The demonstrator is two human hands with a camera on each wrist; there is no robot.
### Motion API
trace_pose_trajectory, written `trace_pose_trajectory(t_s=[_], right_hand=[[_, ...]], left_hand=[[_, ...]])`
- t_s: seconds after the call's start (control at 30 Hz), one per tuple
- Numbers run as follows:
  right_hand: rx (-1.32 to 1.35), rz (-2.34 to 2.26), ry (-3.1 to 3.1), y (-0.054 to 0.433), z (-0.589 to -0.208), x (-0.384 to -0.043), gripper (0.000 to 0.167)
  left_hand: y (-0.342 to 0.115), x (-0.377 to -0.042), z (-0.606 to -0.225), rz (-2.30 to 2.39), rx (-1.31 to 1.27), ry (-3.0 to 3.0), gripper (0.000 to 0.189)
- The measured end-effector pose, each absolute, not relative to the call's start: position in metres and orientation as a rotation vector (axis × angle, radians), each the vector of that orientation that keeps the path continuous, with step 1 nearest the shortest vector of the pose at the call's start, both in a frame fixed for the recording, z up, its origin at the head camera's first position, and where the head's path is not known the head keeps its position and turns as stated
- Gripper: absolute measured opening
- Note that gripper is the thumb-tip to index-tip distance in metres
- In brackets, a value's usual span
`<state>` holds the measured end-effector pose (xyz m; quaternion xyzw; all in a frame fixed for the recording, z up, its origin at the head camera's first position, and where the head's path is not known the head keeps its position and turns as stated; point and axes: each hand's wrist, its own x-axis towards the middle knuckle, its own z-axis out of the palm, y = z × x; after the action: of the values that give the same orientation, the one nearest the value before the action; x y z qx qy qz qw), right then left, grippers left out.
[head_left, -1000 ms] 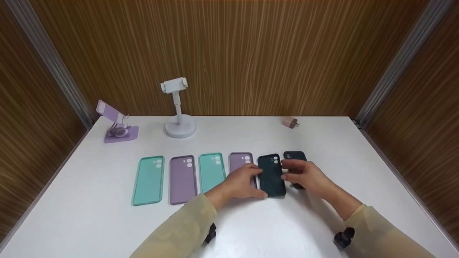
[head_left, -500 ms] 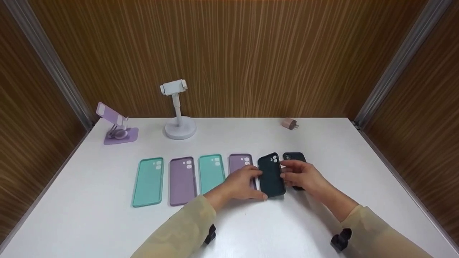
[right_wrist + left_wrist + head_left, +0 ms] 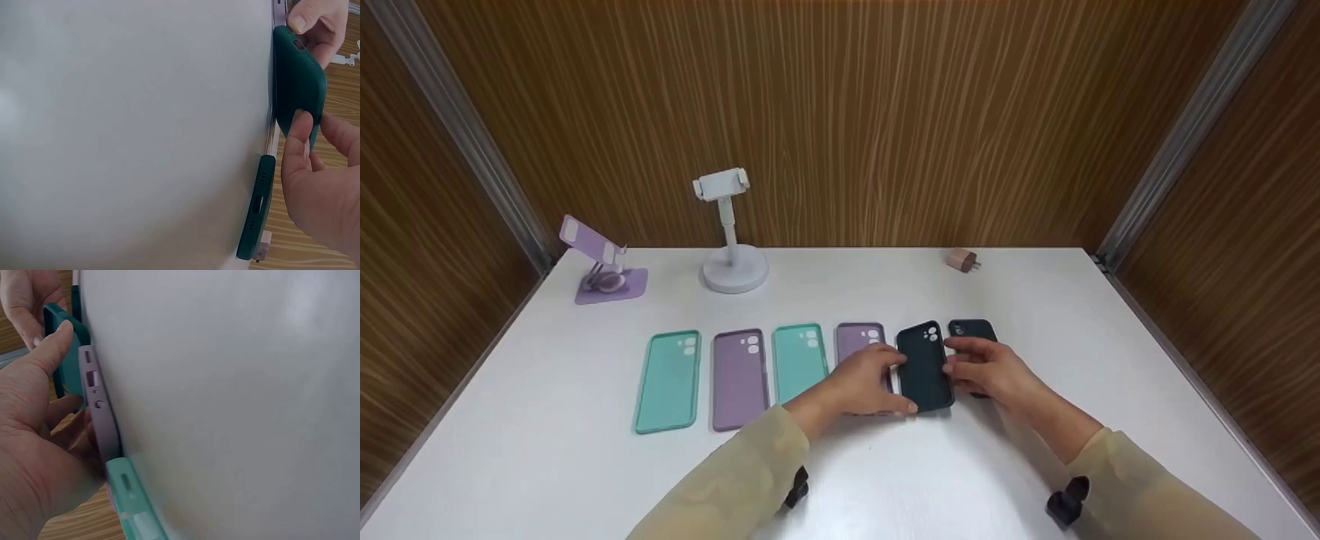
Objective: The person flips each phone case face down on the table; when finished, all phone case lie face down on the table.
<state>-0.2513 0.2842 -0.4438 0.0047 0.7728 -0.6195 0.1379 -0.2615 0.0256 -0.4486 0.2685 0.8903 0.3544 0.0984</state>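
Observation:
A dark green phone case [image 3: 924,367] stands tilted on the table, its right side raised and its hollow side facing up. My left hand [image 3: 861,384] holds its left side, thumb at the near corner and a finger on the long edge. With thumb and fingers my right hand [image 3: 994,371] pinches the raised right edge; the right wrist view shows the thumb on the outer face of the case [image 3: 298,79]. Behind my right hand lies a second dark green phone case [image 3: 973,328], partly hidden. Left of the held case, a purple phone case [image 3: 855,339] is partly covered by my left hand.
Further left in the row lie a mint case [image 3: 799,364], a purple case [image 3: 739,382] and another mint case [image 3: 667,382]. A white phone stand [image 3: 735,270], a purple phone stand [image 3: 611,281] and a pink charger plug [image 3: 960,259] stand at the back, before the wood-patterned wall.
The held dark green case has gone from nearly flat to tilted, its right edge lifted by my right hand. My left hand has stayed at its left side.

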Motion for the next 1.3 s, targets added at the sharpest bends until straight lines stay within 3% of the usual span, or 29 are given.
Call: trace_pose_trajectory(t_s=[0.27,0.77,1.3], right_hand=[[0.036,-1.785,2.247,0.286,-0.441,-0.252,0.061],[-0.022,-1.785,2.258,0.286,-0.436,-0.252,0.064],[-0.123,-1.862,2.124,0.279,-0.433,-0.257,0.063]], left_hand=[[0.036,-0.253,-0.43,1.251,0.679,2.603,0.076],[0.06,-0.243,-0.438,1.495,0.611,2.34,0.09],[0.063,-0.238,-0.44,1.844,0.338,2.109,0.086]])
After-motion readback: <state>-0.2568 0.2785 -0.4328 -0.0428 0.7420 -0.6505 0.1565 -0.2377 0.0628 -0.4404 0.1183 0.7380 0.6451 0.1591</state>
